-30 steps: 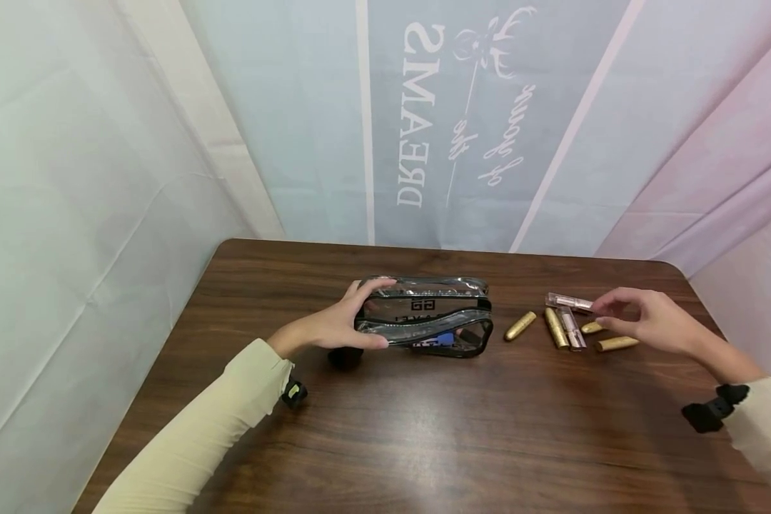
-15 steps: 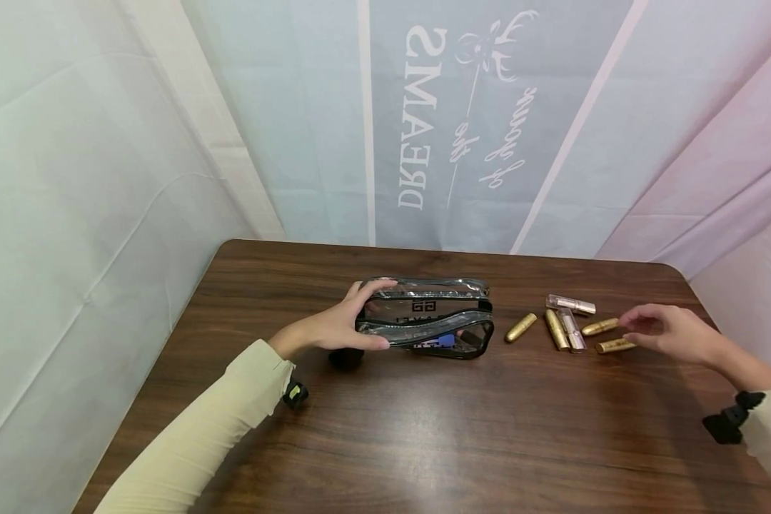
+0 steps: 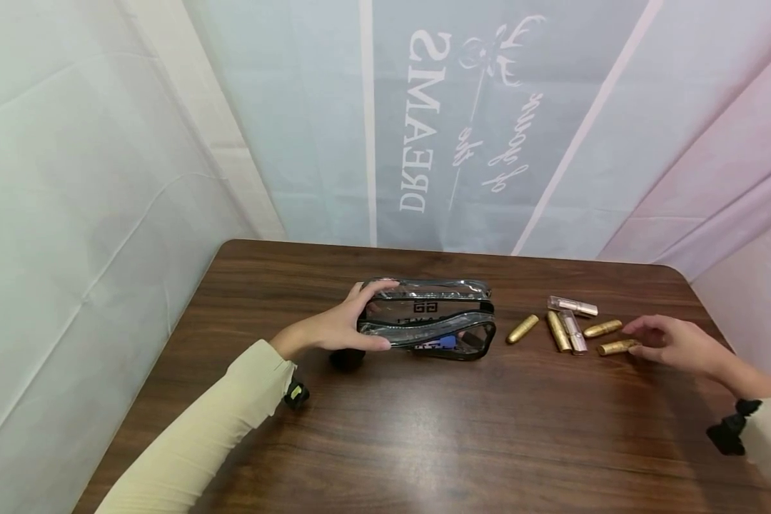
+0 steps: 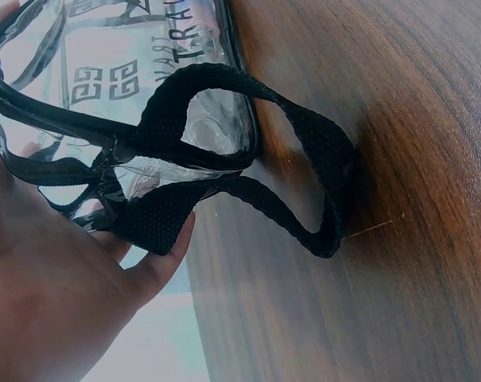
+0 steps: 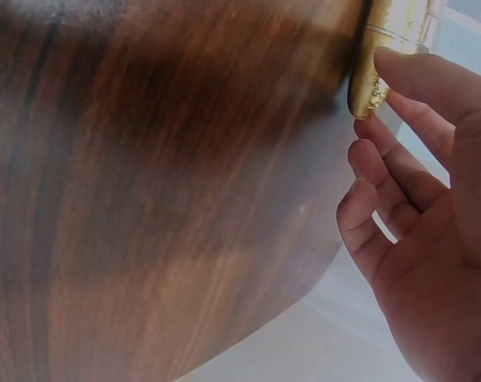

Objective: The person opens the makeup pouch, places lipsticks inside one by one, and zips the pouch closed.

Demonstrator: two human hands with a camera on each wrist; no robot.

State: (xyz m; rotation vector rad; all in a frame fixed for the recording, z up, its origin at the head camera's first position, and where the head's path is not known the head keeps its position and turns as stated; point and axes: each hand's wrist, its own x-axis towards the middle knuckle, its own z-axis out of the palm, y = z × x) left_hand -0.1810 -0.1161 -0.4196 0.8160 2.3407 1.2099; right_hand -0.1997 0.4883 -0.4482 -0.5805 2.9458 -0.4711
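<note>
Your right hand (image 3: 677,346) was pinching the near end of a slim, shiny gold tube (image 3: 615,347), thumb tip laid on its side and the other fingers loosely bent. That tube had a rounded end, a thin ring round its body and a glittering textured pattern near the tip. Just beyond it from your fingertips lay a second gold round-ended tube (image 3: 603,328). Farther left of that hand you had a third gold slender tube (image 3: 557,331) close beside a pale silvery tube with a clear section (image 3: 573,333), with a similar clear-and-silver tube (image 3: 572,307) behind them. A fourth gold bullet-shaped tube (image 3: 522,329) lay apart, nearer the pouch.

Your left hand (image 3: 337,326) gripped the end of a clear plastic pouch with black piping (image 3: 398,333), thumb on your side, fingers over the far side. The pouch stretched rightward from that hand, its mouth parted, its wall printed with black lettering and a square emblem. Inside, away from your palm, showed a bright blue item (image 3: 447,341) and a small dark item (image 3: 472,338), neither clear enough to identify. A black woven strap (image 4: 327,151) looped out beneath your left hand, over the brown wood-grain table (image 3: 424,442).
</note>
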